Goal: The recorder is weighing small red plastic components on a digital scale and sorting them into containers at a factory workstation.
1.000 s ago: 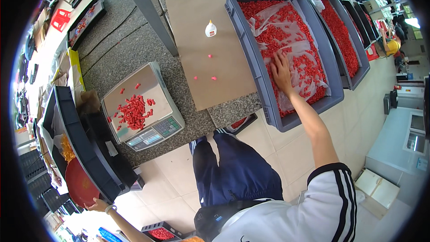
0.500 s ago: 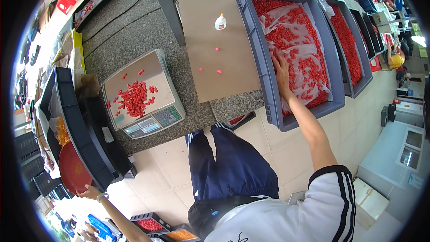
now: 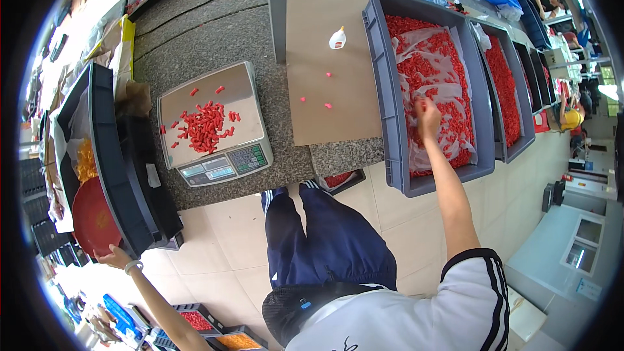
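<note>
My left hand (image 3: 114, 257) is closed on the near rim of a round red dish (image 3: 96, 218), which lies tilted in a dark crate at the left. My right hand (image 3: 427, 118) is over a large grey crate (image 3: 394, 123), its fingers curled together among small red pieces (image 3: 455, 101) and crumpled white plastic film (image 3: 422, 68). Whatever those fingers hold is too small to make out. Between the two crates stands a digital scale (image 3: 250, 120) with a heap of red pieces (image 3: 205, 127) on its steel pan.
A brown board (image 3: 318, 123) bears a white squeeze bottle (image 3: 337, 38) and a few pink bits. More crates of red pieces (image 3: 504, 84) run along the right. A grey post (image 3: 277, 13) rises from the stone tabletop. Yellow pieces (image 3: 86, 161) lie behind the red dish.
My right hand has gone from fingers spread on the red pieces to fingers curled, a little nearer and to the right. My left hand keeps its hold on the dish; the whole view has shifted.
</note>
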### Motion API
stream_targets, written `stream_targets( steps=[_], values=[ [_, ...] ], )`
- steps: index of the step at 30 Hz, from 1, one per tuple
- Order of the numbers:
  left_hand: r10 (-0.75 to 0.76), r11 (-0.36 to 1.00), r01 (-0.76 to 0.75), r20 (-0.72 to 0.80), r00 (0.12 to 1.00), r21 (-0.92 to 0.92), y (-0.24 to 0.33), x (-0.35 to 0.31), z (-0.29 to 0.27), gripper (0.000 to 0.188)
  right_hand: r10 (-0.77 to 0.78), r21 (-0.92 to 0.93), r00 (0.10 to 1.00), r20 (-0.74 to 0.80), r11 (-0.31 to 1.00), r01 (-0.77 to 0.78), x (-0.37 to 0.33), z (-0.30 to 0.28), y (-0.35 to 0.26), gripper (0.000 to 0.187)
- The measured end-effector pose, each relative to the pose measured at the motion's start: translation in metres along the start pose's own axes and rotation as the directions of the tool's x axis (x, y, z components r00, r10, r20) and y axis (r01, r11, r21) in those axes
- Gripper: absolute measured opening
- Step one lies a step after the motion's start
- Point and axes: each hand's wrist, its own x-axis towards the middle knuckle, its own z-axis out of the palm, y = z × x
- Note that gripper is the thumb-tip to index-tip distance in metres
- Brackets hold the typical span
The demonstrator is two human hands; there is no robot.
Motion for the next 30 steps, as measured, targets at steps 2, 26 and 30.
stream_targets(
  steps=[2,26,30],
  values=[
    [0.044,0.999,-0.044,-0.002,0.999,0.007,-0.005,0.002,0.001,0.058,0.395,0.282,0.914,-0.094,0.891,-0.356,0.006,-0.008,0.012,0.031],
    [-0.087,0.992,0.085,-0.012,0.996,-0.089,0.04,-0.004,-0.02,0.062,-0.498,0.574,0.8,0.335,0.781,0.245,-0.032,0.13,-0.468,0.028],
    [-0.081,0.994,0.079,-0.021,0.997,-0.072,0.039,-0.006,-0.024,0.061,-0.664,0.56,0.717,0.21,0.683,0.468,-0.054,0.138,-0.483,0.027]
  ],
)
